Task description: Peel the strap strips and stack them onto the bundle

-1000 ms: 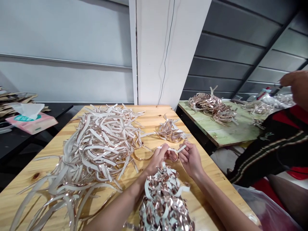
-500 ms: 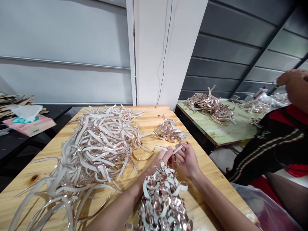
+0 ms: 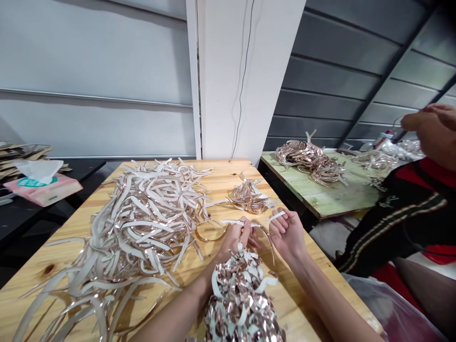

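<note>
My left hand (image 3: 238, 236) has its fingers (image 3: 245, 231) pinched on one end of a thin shiny strip (image 3: 261, 229); my right hand (image 3: 288, 231) closes on the other end, where a white tab sticks out past the knuckles. The strip arcs between the two hands, above the table's (image 3: 228, 175) right edge, and the hands stand slightly apart. I judge the step in hand to be peeling or pulling this strip apart. The next move calls for a steady pull with both pinches firm, since the strip looks thin and springy. A crinkled bundle of strips (image 3: 239, 304) lies against my forearms by the near edge. A small heap (image 3: 249, 195) sits just beyond the hands, and the big pile of loose strips (image 3: 142, 223) spreads toward the left edge.
</note>
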A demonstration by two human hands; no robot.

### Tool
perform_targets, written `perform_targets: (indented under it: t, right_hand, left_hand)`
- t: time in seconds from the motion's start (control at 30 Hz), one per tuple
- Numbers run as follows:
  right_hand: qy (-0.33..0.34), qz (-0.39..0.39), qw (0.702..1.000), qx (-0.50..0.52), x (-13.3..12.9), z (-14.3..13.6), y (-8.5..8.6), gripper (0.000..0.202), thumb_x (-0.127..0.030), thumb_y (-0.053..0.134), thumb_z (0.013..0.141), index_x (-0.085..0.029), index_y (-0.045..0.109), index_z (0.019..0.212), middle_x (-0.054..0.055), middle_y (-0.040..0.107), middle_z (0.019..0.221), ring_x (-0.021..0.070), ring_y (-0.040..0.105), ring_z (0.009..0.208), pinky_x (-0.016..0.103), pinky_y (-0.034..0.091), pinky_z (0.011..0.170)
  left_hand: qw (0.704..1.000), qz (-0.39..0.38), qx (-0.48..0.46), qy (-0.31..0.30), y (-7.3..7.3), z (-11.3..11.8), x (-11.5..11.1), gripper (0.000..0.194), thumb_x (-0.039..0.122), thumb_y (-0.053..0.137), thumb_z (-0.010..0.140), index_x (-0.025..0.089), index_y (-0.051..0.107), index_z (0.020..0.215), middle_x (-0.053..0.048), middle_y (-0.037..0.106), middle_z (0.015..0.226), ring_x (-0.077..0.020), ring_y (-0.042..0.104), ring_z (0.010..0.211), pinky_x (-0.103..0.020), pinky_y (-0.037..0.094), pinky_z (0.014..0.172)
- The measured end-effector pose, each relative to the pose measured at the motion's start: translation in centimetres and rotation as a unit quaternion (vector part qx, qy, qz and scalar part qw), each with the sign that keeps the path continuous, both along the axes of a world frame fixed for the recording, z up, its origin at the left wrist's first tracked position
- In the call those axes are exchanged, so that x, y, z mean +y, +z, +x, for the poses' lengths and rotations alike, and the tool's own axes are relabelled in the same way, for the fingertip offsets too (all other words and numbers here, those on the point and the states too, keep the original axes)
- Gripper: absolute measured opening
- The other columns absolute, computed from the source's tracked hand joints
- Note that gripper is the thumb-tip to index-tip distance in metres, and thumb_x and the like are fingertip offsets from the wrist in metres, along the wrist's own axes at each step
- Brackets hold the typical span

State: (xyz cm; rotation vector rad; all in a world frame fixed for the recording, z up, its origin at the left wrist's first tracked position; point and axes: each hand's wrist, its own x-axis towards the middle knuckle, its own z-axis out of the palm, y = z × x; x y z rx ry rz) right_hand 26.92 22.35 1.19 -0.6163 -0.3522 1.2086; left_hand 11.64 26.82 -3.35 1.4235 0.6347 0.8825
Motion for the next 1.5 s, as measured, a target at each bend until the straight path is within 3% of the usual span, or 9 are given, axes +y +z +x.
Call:
perform_targets:
  t: [0.13, 0.23, 0.33, 0.43, 0.57, 0.77, 1.03, 1.27, 1.5]
  right_hand:
    - [-0.039, 0.006, 0.999, -0.019, 0.4, -0.1, -0.6, 0.035, -0.030, 0.075, 0.085, -0.023, 0.044, 0.072, -0.009, 0.037, 0.058, 0.0078, 0.039, 0.047, 0.017, 0.042, 0.042]
    - [-0.027, -0.010, 0.999, -0.025, 0.7, -1.3, -0.9, 0.035, -0.054, 0.070, 0.090, -0.025, 0.052, 0.082, -0.002, 0.056, 0.075, 0.0140, 0.059, 0.068, 0.026, 0.057, 0.061]
    - [-0.028, -0.035, 0.993, -0.109, 0.7, -2.1, -1.3, 0.043, -0.064, 0.074, 0.083, -0.025, 0.056, 0.086, -0.001, 0.058, 0.081, 0.0155, 0.059, 0.069, 0.028, 0.055, 0.059]
    - [-0.069, -0.060, 0.945, -0.313, 0.5, -2.2, -1.9, 0.041, -0.046, 0.090, 0.074, -0.023, 0.056, 0.079, -0.005, 0.052, 0.070, 0.0107, 0.046, 0.056, 0.023, 0.040, 0.047]
    - [-0.031, -0.063, 0.846, -0.528, -0.1, -2.1, -2.2, 0.046, -0.052, 0.072, 0.090, -0.021, 0.054, 0.063, -0.003, 0.049, 0.056, 0.0127, 0.044, 0.053, 0.027, 0.035, 0.051]
    - [-0.005, 0.000, 0.785, -0.619, -1.1, -2.7, -1.9, 0.037, -0.046, 0.056, 0.102, -0.020, 0.058, 0.076, 0.000, 0.058, 0.065, 0.0160, 0.053, 0.059, 0.029, 0.037, 0.058]
    - [0.022, -0.004, 0.862, -0.506, -0.8, -3.2, -2.1, 0.040, -0.054, 0.059, 0.100, -0.020, 0.058, 0.078, -0.001, 0.055, 0.066, 0.0150, 0.048, 0.059, 0.029, 0.037, 0.055]
    - [0.020, -0.025, 0.935, -0.354, -0.3, -3.1, -1.9, 0.048, -0.057, 0.073, 0.089, -0.022, 0.051, 0.065, -0.004, 0.046, 0.055, 0.0128, 0.043, 0.054, 0.026, 0.035, 0.051]
    - [0.012, -0.050, 0.993, -0.107, 0.2, -2.7, -1.6, 0.042, -0.041, 0.088, 0.077, -0.019, 0.054, 0.066, -0.006, 0.041, 0.062, 0.0100, 0.042, 0.058, 0.021, 0.039, 0.053]
  left_hand:
    - [0.999, -0.039, -0.019, 0.027, -0.4, 0.3, 0.4, 0.039, 0.061, 0.050, 0.097, 0.023, 0.048, 0.089, -0.002, 0.065, 0.087, -0.0162, 0.070, 0.058, -0.031, 0.056, 0.057]
    - [0.996, -0.039, -0.062, 0.060, -0.5, 0.2, 0.8, 0.037, 0.059, 0.050, 0.098, 0.023, 0.047, 0.089, -0.003, 0.065, 0.086, -0.0190, 0.070, 0.068, -0.035, 0.059, 0.068]
    - [0.993, -0.018, -0.090, 0.075, -0.1, -0.2, 0.6, 0.036, 0.056, 0.046, 0.100, 0.022, 0.052, 0.091, -0.004, 0.061, 0.087, -0.0216, 0.069, 0.080, -0.040, 0.060, 0.079]
    - [0.992, 0.012, -0.102, 0.074, 0.5, -0.5, -0.1, 0.037, 0.055, 0.042, 0.101, 0.022, 0.059, 0.097, -0.006, 0.062, 0.088, -0.0236, 0.067, 0.086, -0.042, 0.059, 0.084]
    - [0.989, 0.038, -0.106, 0.092, 1.2, -0.6, -0.7, 0.041, 0.058, 0.041, 0.099, 0.022, 0.060, 0.093, -0.008, 0.062, 0.091, -0.0251, 0.065, 0.087, -0.044, 0.057, 0.085]
    - [0.998, 0.050, -0.014, 0.021, 1.9, -1.3, -0.6, 0.037, 0.053, 0.046, 0.101, 0.023, 0.050, 0.080, -0.001, 0.052, 0.076, -0.0187, 0.052, 0.075, -0.034, 0.049, 0.074]
    - [0.996, 0.077, 0.045, 0.009, 2.4, -1.6, -0.8, 0.040, 0.049, 0.034, 0.107, 0.022, 0.049, 0.081, 0.000, 0.053, 0.079, -0.0170, 0.052, 0.080, -0.031, 0.042, 0.080]
    - [0.999, 0.030, 0.011, 0.034, -0.2, -0.6, 0.6, 0.041, 0.055, 0.041, 0.103, 0.023, 0.050, 0.079, -0.002, 0.057, 0.079, -0.0199, 0.057, 0.079, -0.037, 0.047, 0.085]
    - [0.992, -0.057, -0.112, -0.003, -1.8, 0.2, 0.9, 0.042, 0.061, 0.052, 0.098, 0.020, 0.056, 0.090, -0.005, 0.066, 0.092, -0.0196, 0.065, 0.089, -0.038, 0.055, 0.092]
